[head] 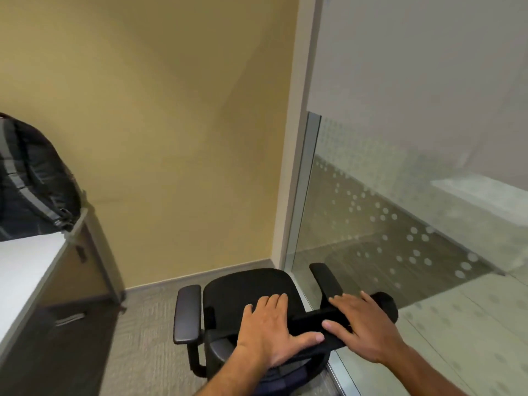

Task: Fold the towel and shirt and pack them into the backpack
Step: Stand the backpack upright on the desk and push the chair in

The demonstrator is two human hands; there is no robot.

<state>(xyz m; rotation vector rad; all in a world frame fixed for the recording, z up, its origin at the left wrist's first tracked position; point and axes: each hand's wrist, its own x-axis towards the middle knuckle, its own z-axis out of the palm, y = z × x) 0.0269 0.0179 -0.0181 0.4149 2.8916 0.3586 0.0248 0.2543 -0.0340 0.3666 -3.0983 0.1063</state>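
Both my hands, left (270, 328) and right (364, 328), lie open-fingered on the chair (245, 290) back, while the backpack (31, 181) sits way off left on the desk (23, 270), nearer my left.

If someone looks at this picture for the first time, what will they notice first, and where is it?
First, the two hands low in the middle: the left hand and right hand rest flat, fingers straight, on the top of the backrest of a black office chair, which stands in the corner by a glass partition. Next, a dark backpack stands on the white table at the left edge.
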